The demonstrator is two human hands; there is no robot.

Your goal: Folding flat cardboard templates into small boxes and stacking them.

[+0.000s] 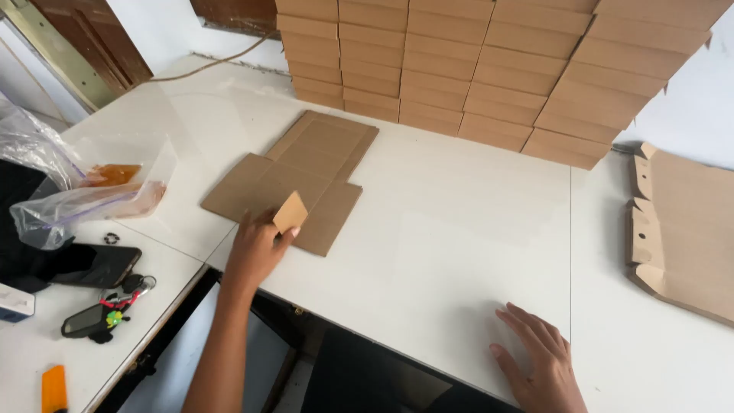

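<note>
At the far left lie a clear plastic bag with something amber in it, a dark phone, a bunch of keys and an orange cutter, all well apart from what I am working on.

My left hand rests on the near edge of the flat cardboard blank, which lies unfolded on the white table just in front of the wall of stacked boxes. My fingers are pinched on one small flap at that edge, which stands up from the sheet.

I judge the blank to be light and thin, stiff across its panels but ready to bend along the scored creases. It looks dry and not slippery, though it may slide on the smooth tabletop. The flaps and edges are the best places to grip; pressing mid-panel would dent it.

My right hand lies flat on the bare table with fingers spread, holding nothing. Farther right sits a pile of flat cardboard sheets.
</note>
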